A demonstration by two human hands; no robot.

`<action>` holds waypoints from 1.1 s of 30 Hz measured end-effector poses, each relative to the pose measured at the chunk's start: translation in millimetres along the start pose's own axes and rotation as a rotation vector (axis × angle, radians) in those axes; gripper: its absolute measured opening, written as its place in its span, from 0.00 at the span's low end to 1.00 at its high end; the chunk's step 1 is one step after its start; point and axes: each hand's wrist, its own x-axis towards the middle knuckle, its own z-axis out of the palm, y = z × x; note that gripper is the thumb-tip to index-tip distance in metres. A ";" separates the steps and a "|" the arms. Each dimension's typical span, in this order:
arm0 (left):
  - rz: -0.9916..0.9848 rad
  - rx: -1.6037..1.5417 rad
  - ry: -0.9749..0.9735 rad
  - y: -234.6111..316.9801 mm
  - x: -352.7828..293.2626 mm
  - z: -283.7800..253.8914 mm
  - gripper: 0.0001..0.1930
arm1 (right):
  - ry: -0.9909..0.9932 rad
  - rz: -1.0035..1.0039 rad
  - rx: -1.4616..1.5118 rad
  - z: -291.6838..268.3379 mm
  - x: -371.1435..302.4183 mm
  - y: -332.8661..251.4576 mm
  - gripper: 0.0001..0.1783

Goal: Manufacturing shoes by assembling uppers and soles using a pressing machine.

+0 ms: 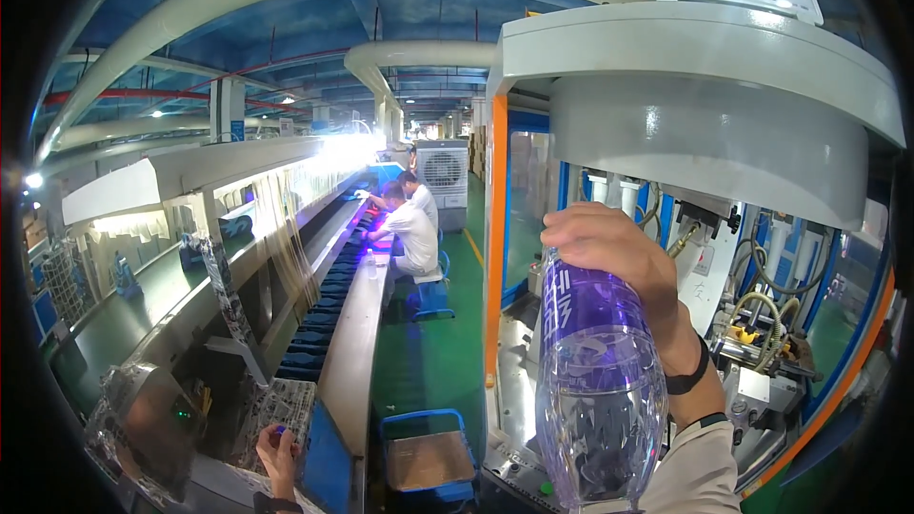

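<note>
Wrapped round the label end of a clear plastic bottle (602, 390), my right hand (624, 249) is raised close in front, right of centre. The bottle has a purple label and its body narrows toward the lower edge, where its end is cut off. At the lower left, my left hand (277, 462) pinches a small blue-purple bottle cap (280, 429). Below that hand lies a patterned surface at the near end of the conveyor line.
A large grey-white machine (705, 133) with hoses and an orange post (495, 228) stands at right. Left runs a conveyor (319, 324) carrying dark pieces; two people in white sit along it. A blue-framed stool (428, 462) stands on the green floor.
</note>
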 end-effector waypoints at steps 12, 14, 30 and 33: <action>0.012 -0.020 0.023 1.2 3.1 3.3 0.14 | 0.005 -0.035 -0.027 2.3 6.4 5.5 0.26; 0.000 -0.017 0.026 2.7 2.4 3.9 0.14 | -0.005 -0.027 -0.027 1.0 5.3 6.1 0.26; 0.002 -0.049 0.010 -4.9 1.5 -0.9 0.15 | 0.008 -0.033 -0.059 -0.6 14.0 -1.4 0.25; 0.022 -0.051 0.000 -9.2 2.5 -2.6 0.14 | 0.011 -0.038 -0.063 1.1 13.8 -0.2 0.25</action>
